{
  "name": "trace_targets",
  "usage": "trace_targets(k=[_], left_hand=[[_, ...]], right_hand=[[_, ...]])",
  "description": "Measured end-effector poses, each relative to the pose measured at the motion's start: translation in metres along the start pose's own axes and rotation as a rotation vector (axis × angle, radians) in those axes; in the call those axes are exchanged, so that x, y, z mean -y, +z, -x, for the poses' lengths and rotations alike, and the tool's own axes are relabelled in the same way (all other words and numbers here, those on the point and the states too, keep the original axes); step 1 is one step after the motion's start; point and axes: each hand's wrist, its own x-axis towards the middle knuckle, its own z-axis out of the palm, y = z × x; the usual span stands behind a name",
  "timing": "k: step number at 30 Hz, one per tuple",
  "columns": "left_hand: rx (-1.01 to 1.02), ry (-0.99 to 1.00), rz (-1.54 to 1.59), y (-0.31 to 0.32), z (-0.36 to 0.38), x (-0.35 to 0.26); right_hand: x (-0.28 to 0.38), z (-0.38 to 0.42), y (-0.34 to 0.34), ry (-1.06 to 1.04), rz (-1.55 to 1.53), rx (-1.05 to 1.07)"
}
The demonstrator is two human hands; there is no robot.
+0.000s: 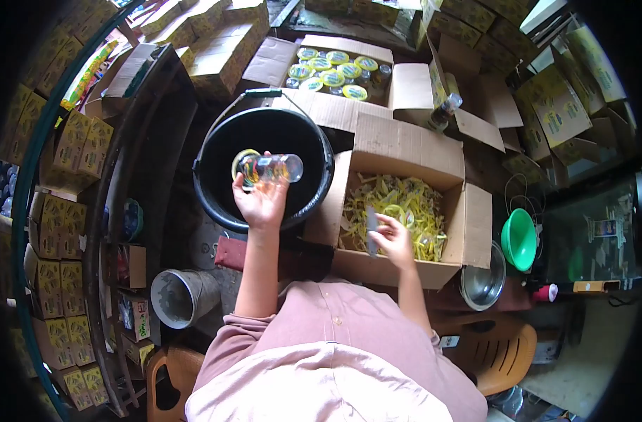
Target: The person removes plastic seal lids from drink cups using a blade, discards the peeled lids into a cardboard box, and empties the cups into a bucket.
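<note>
Over the black bucket [215, 186], my left hand [262, 202] is closed around a clear plastic jar [268, 169] lying on its side. The jar has a colourful printed label, and a yellow ring shows at its left end. My right hand [395, 240] pinches a flat grey blade-like strip [371, 231], held upright. It hovers above an open cardboard box [405, 149] filled with yellow plastic shreds [405, 204].
Behind stands an open carton [321, 103] of jars with yellow-green lids [335, 77]. A green bowl [519, 239] and a metal bowl [484, 281] sit right. At left are a grey bucket [185, 299] and stacked cartons [60, 281]. Orange chairs [500, 348] flank me.
</note>
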Motion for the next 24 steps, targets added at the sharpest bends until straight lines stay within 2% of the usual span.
trace_targets(k=[3,4,8,17,20,24], left_hand=[[0.034,-0.044,-0.01,0.0,0.003,-0.008],[0.024,-0.033,-0.02,-0.002,0.005,-0.009],[0.069,-0.04,-0.035,-0.007,0.008,-0.011],[0.018,-0.028,-0.093,-0.007,0.004,-0.007],[0.011,-0.019,-0.097,-0.006,0.004,-0.008],[-0.017,0.012,-0.118,-0.005,0.005,-0.005]], right_hand=[[-0.006,-0.003,0.033,0.118,-0.039,0.187],[-0.014,-0.005,0.039,0.065,0.096,0.146],[-0.017,-0.009,0.043,0.002,0.318,0.136],[-0.011,-0.012,0.038,0.056,0.352,0.22],[-0.01,-0.012,0.036,0.083,0.252,0.216],[-0.011,-0.014,0.025,0.065,0.323,0.154]])
